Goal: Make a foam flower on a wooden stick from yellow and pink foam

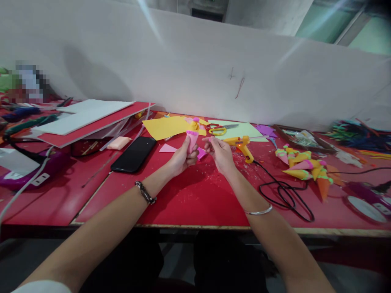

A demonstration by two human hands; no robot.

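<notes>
My left hand [181, 158] is closed around a small pink paper cone [192, 140], held upright above the red table. Its top has a fuzzy pink rim, with yellow and pink bits above. To the right of the cone, my right hand [222, 154] is apart from it, fingers loosely bent and pointing left; I make out nothing in them. A yellow hot glue gun [240, 144] with a small orange light lies just beyond my right hand. Behind the hands are scissors [218, 130] with red and yellow handles. A small magenta piece [201, 154] lies between the hands.
Yellow paper [163, 129] and pale green paper [244, 129] lie at the back. A black phone [134, 154] is at left, near stacked boards [97, 118]. Several finished paper cones [305, 165] cluster at right, beside a looped black cord [284, 193]. A white partition [195, 69] stands behind.
</notes>
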